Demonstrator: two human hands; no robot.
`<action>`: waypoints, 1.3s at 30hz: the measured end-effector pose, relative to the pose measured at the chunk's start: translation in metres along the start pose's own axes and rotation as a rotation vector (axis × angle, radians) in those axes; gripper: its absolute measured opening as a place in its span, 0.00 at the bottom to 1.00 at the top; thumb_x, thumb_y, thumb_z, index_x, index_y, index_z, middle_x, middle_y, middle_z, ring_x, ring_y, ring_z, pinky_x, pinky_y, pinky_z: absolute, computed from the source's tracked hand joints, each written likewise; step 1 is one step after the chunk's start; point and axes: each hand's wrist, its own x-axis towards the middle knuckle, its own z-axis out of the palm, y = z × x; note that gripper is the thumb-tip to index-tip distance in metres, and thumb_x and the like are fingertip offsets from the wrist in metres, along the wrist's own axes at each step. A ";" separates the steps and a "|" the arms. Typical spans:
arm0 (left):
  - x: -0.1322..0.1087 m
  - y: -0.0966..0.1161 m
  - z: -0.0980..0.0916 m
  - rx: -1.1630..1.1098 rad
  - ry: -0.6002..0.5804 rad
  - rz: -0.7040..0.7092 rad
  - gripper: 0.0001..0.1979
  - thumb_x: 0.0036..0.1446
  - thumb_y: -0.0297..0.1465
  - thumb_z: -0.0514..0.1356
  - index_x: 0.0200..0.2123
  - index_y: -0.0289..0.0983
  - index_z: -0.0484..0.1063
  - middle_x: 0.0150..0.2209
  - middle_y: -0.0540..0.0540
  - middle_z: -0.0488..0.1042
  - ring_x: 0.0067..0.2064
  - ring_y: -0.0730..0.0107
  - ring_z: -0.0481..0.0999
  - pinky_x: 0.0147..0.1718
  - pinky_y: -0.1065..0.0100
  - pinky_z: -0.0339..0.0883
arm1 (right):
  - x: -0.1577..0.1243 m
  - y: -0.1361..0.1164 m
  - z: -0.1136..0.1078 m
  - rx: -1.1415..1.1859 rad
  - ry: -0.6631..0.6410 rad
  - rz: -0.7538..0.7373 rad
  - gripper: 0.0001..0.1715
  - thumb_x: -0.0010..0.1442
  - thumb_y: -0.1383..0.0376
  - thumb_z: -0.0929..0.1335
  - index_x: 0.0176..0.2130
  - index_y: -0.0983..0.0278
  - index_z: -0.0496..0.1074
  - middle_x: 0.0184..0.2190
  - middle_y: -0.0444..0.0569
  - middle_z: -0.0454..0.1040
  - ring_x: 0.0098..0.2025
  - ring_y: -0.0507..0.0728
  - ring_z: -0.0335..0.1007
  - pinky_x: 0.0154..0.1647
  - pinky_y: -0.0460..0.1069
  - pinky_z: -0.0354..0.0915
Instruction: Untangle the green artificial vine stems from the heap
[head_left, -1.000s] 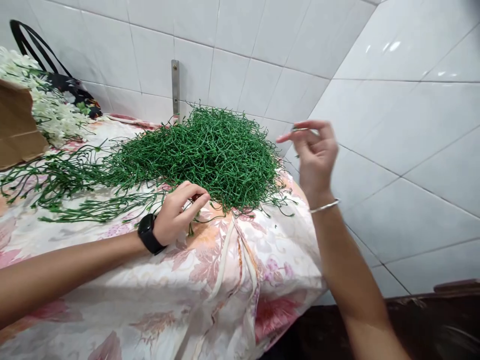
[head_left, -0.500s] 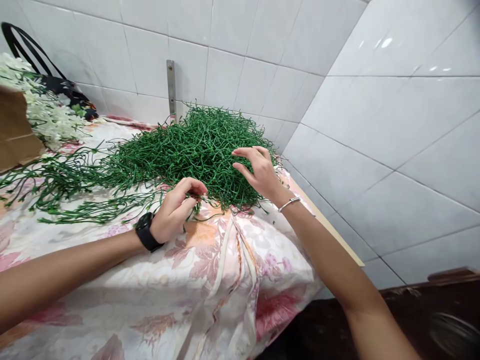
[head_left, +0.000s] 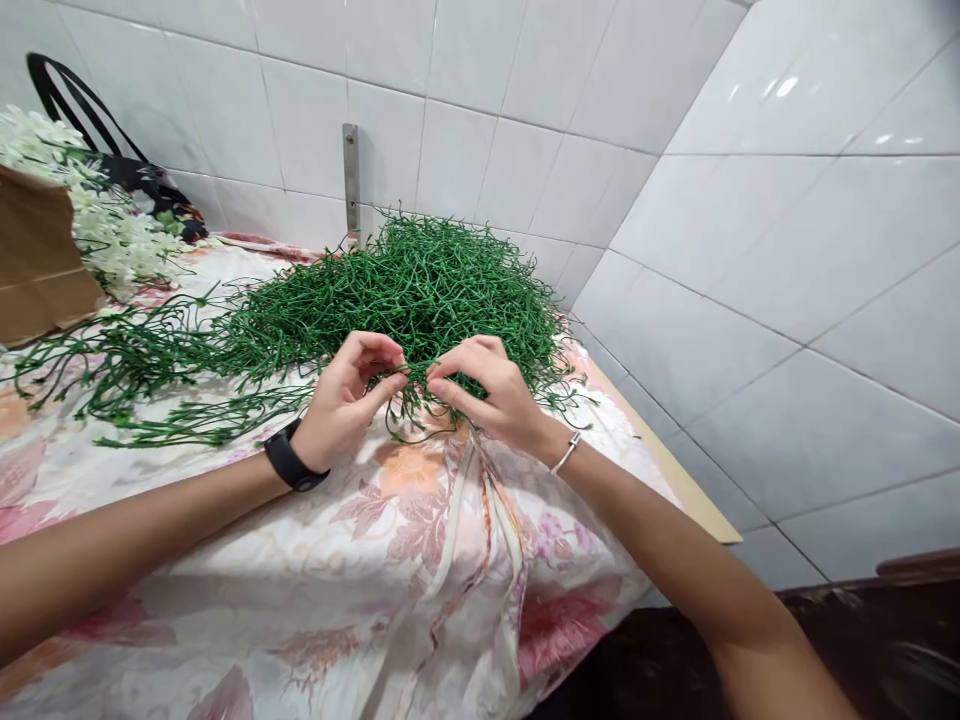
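Observation:
A large tangled heap of thin green stems (head_left: 442,280) lies against the wall, with looser stems (head_left: 142,350) trailing to the left. At the near edge of the heap, my left hand (head_left: 349,395), with a black watch on its wrist, pinches a green stem between thumb and fingertips. My right hand (head_left: 491,390), wearing a silver bracelet, is just to its right, its thumb and fingertips drawn together over the stems. What it pinches is too small to make out.
A floral cloth (head_left: 315,590) covers the table. White artificial flowers (head_left: 120,235), a brown cardboard piece (head_left: 41,260) and a dark bag (head_left: 139,180) are at the far left. A metal strip (head_left: 351,180) stands against the tiled wall (head_left: 465,150) behind the heap.
My right hand has come down and left from above the heap to beside my left hand, its fingers closing. My left hand has risen slightly. The view has shifted a little.

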 end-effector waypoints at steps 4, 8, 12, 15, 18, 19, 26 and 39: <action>-0.004 0.006 0.001 -0.013 -0.099 -0.017 0.08 0.50 0.25 0.59 0.35 0.36 0.64 0.34 0.48 0.66 0.37 0.74 0.68 0.39 0.71 0.65 | -0.003 -0.010 0.012 0.030 0.026 -0.010 0.16 0.54 0.57 0.65 0.39 0.66 0.65 0.37 0.48 0.73 0.39 0.52 0.66 0.47 0.50 0.55; -0.007 0.009 0.001 -0.013 -0.124 -0.009 0.08 0.50 0.25 0.59 0.35 0.36 0.64 0.35 0.48 0.66 0.38 0.74 0.68 0.39 0.71 0.66 | -0.006 -0.012 0.015 0.040 0.092 -0.004 0.10 0.55 0.63 0.65 0.38 0.66 0.66 0.34 0.47 0.73 0.37 0.51 0.65 0.42 0.48 0.59; -0.006 0.009 0.000 0.031 -0.129 0.020 0.08 0.50 0.24 0.59 0.36 0.36 0.64 0.34 0.48 0.66 0.38 0.74 0.69 0.39 0.71 0.66 | -0.006 -0.008 0.013 0.034 0.142 -0.056 0.06 0.56 0.67 0.64 0.36 0.66 0.67 0.31 0.45 0.73 0.34 0.49 0.66 0.43 0.49 0.58; -0.004 0.007 -0.001 0.074 -0.125 0.032 0.10 0.50 0.24 0.59 0.37 0.36 0.63 0.35 0.48 0.67 0.38 0.74 0.69 0.40 0.71 0.65 | -0.006 -0.004 0.013 -0.012 0.169 -0.090 0.04 0.57 0.68 0.64 0.35 0.66 0.67 0.29 0.45 0.74 0.32 0.49 0.66 0.44 0.49 0.58; -0.004 0.005 -0.002 0.125 -0.145 0.030 0.12 0.49 0.26 0.61 0.37 0.36 0.63 0.36 0.48 0.67 0.40 0.73 0.69 0.41 0.69 0.65 | -0.006 -0.002 0.014 -0.028 0.179 -0.123 0.03 0.57 0.69 0.64 0.35 0.66 0.67 0.29 0.44 0.73 0.32 0.49 0.66 0.44 0.49 0.59; -0.004 0.005 -0.002 0.143 -0.152 0.030 0.12 0.48 0.26 0.61 0.37 0.36 0.63 0.36 0.48 0.67 0.39 0.72 0.69 0.41 0.69 0.65 | -0.007 -0.002 0.015 -0.030 0.171 -0.130 0.04 0.56 0.69 0.64 0.35 0.66 0.67 0.29 0.45 0.73 0.33 0.49 0.65 0.44 0.49 0.59; -0.003 0.006 -0.004 0.230 -0.175 0.017 0.10 0.49 0.30 0.61 0.35 0.35 0.64 0.33 0.47 0.69 0.37 0.71 0.70 0.37 0.68 0.66 | -0.009 -0.004 0.015 -0.083 0.109 -0.134 0.04 0.57 0.67 0.63 0.35 0.65 0.66 0.29 0.45 0.72 0.34 0.50 0.65 0.45 0.50 0.58; -0.003 0.010 -0.006 0.491 -0.196 0.171 0.07 0.50 0.25 0.58 0.35 0.35 0.65 0.33 0.47 0.70 0.36 0.72 0.70 0.35 0.71 0.64 | -0.009 -0.005 0.019 -0.131 0.077 -0.120 0.04 0.59 0.71 0.60 0.33 0.65 0.63 0.31 0.48 0.71 0.34 0.52 0.65 0.45 0.51 0.59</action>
